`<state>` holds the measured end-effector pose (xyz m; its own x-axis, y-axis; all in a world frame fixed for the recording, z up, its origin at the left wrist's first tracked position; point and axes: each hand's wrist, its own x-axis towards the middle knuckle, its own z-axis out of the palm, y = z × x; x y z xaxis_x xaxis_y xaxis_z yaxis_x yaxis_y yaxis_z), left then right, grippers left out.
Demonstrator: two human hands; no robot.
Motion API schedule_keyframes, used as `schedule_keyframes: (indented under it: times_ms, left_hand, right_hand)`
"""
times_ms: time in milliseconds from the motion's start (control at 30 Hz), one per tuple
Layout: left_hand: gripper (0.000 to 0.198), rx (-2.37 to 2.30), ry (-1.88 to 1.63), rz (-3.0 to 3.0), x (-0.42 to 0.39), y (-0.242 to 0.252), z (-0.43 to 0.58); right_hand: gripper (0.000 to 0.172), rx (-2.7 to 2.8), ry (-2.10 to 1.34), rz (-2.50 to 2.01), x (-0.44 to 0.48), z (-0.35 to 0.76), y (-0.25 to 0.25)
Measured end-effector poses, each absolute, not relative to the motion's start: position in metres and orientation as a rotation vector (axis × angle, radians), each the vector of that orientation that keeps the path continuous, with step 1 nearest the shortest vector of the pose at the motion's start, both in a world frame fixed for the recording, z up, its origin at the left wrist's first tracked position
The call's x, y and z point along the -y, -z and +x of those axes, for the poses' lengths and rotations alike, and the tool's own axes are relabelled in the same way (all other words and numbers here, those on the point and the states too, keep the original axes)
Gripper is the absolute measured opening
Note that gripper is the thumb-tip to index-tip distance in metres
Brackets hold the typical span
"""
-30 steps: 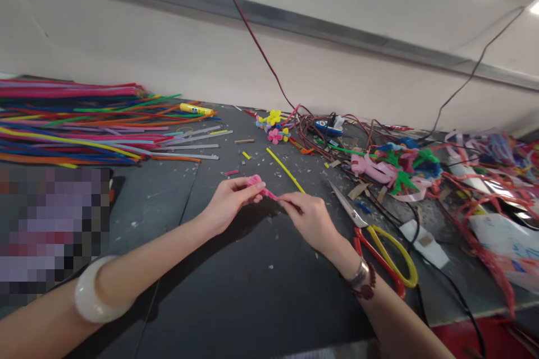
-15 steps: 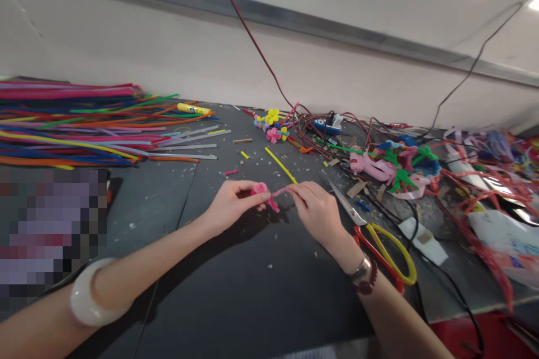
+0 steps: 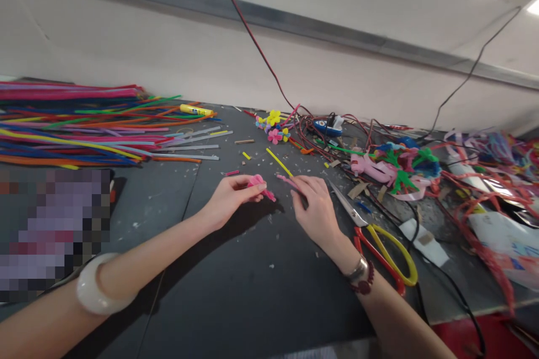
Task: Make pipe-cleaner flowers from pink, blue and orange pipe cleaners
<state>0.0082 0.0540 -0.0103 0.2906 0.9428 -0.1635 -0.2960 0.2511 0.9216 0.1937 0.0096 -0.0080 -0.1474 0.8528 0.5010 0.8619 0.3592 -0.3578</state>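
Spanning the whole view, dark work table against pale wall, surface scattered w/ small scraps. At 10 o'clock from the hands, big flat heap of multicolor chenille stems, yellow glue stick on its far edge. At 2 o'clock, tangle of red & black wires, pink & green chenille figures just right of it, small chenille flowers at its left end. Scissors w/ red & yellow handles lie at 3 o'clock, just beside R hand, tips toward 10 o'clock. L hand is nearly closed, thumb & curled fingers gripping small pink chenille bundle, held nr center of view. R hand's thumb & forefinger look pinched on end of thin pink stem, w/ other fingers loosely bent; can't tell if stem joins bundle. Loose yellow stem lies at 12 o'clock, near both hands but not touching. White bangle on L wrist, dark bead bracelet on R.
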Motion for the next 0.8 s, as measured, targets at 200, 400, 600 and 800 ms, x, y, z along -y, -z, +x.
schedule_keyframes:
  times_ms: [200,400,600,800]
  left_hand:
    - [0.015,-0.885,-0.859,1.177,-0.047,0.007,0.01]
    - [0.024,-0.761,-0.792,1.163,-0.048,0.008,0.009]
    - [0.033,-0.716,-0.807,1.139,-0.048,0.007,0.008]
    - [0.028,-0.787,-0.831,1.159,-0.046,0.003,0.01]
  right_hand:
    - [0.017,1.956,-0.267,-1.236,-0.006,0.186,0.014]
    - [0.01,1.859,-0.43,-1.244,-0.002,0.178,0.017]
    - [0.01,1.69,-0.668,-1.35,-0.003,0.178,0.016]
    - [0.012,1.593,-0.805,-1.313,-0.003,0.175,0.017]
